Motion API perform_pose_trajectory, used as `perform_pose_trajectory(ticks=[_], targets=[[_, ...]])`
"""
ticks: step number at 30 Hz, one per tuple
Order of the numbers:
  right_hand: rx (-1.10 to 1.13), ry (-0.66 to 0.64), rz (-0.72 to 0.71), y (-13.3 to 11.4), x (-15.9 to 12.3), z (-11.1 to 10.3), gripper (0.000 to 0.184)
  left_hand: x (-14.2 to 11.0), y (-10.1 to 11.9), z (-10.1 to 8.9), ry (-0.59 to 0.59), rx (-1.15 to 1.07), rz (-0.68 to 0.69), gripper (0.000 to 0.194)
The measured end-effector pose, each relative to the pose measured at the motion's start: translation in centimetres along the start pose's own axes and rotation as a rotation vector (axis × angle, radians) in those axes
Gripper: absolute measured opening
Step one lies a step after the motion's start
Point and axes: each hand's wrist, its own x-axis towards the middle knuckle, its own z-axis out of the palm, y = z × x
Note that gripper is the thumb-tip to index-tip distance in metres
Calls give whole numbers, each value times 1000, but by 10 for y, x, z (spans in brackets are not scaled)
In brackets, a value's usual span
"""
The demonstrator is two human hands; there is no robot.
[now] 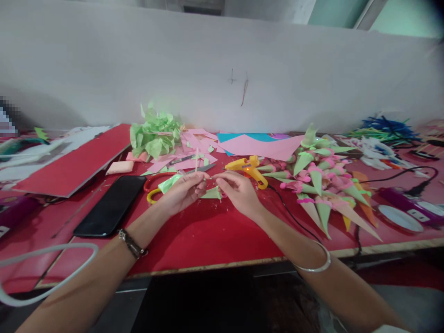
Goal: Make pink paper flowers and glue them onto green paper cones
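Note:
My left hand (187,190) is closed in a pinch, and a thin pale stick (197,159) rises from behind its fingers. Almost touching it, my right hand (237,190) pinches something too small to make out between the thumb and finger. Both hands hover over the red tabletop (222,240). Below them lies a light green paper piece (210,193), partly hidden. Just behind my right hand rests a yellow glue gun (246,167) with a small orange light. Scissors with red handles (149,183) and a yellow-handled tool (151,196) lie by my left hand, next to crumpled green paper (169,183).
A black phone (111,206) lies left of my forearm. Green crepe paper (154,134) and pink sheets (260,145) are at the back. Several green paper cones with pink trim (315,178) are heaped right. The glue gun's cord (291,210) runs behind my right forearm.

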Motion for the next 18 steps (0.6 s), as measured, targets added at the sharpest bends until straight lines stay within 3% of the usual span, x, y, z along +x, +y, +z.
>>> perform_pose_trajectory(ticks=[11, 18], targets=[[54, -10, 4, -2, 1, 0, 15, 0, -4, 2, 2, 147, -14, 12], [-45, 7, -105, -4, 1, 0, 12, 1, -7, -2, -17, 186, 37, 13]])
